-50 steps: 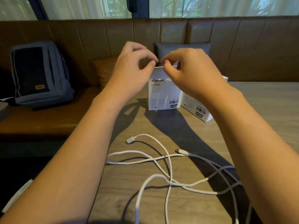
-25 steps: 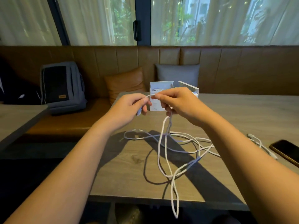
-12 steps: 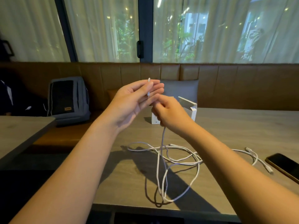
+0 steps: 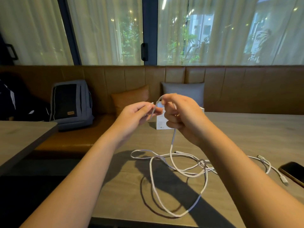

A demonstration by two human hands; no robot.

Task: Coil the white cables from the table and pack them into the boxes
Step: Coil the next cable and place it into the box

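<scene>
Above the counter (image 4: 238, 129), left to right: the left hand (image 4: 136, 116) pinches the plug end of a white cable (image 4: 171, 142) between thumb and fingers (image 4: 154, 109); the right hand (image 4: 182, 116) has its fingers curled round the same cable just beside it, forming a short arch between the two hands. From the right fist the cable hangs to the counter, where its slack lies in loose loops crossed with a second white cable (image 4: 266, 163). A white box (image 4: 160, 124) stands behind the hands, partly hidden. To coil well, the left hand should probably keep the end fixed while the right lays even turns, drawing slack slowly so the crossed loops do not knot. Compared with half a second ago, the left hand has gone from flat and open to pinching, and the right has risen to make the first bend. A phone (image 4: 292, 173) lies at far right.
</scene>
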